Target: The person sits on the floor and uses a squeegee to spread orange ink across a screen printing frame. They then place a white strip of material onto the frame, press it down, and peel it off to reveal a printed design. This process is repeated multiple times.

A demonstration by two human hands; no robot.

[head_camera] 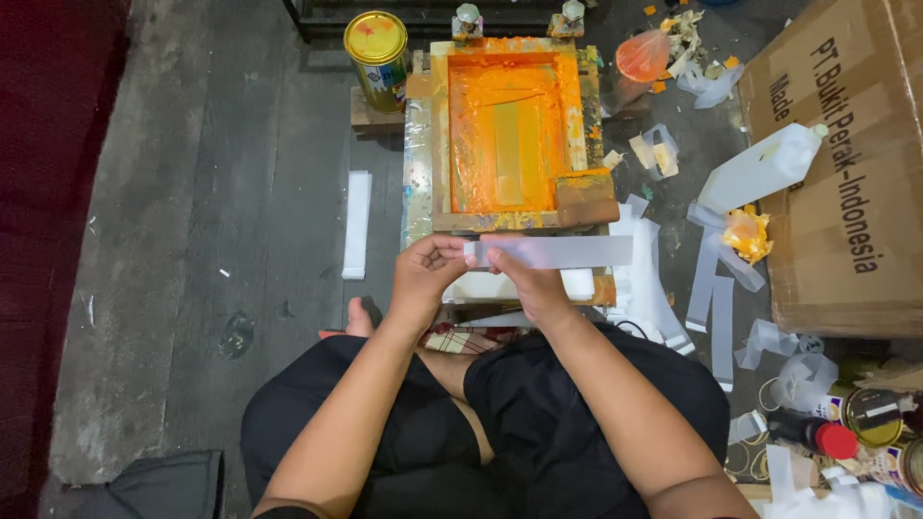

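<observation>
Holding: you sit cross-legged on the dark floor [240,192] and keep a long pale strip [562,252] level in front of you; it lies just below the near edge of the wooden printing frame [437,135]
Left hand: your left hand [426,274] meets the strip at its left end; thumb and fingertips are pinched together on that end
Right hand: your right hand [534,284] sits under the strip a little right of the left hand; its fingers are curled and closed on the strip's lower edge; the strip's right end juts free beyond it
Frame: the frame's screen is smeared with orange ink; a brown-handled squeegee [586,197] rests on its near right corner
Under the strip: a white block [500,286] lies at the frame's near edge, partly hidden by both hands
Tin: a round yellow-lidded tin [377,58] stands just beside the frame's far left corner
Left of the frame: a white stack of strips [357,224] lies on the floor, well apart from your hands
Right of the frame: loose white strips [716,288] are scattered on the floor; a white plastic jug [764,165] leans against a cardboard box [846,173]
Near right corner of the floor: a red-capped bottle [817,434] lies among small tins
</observation>
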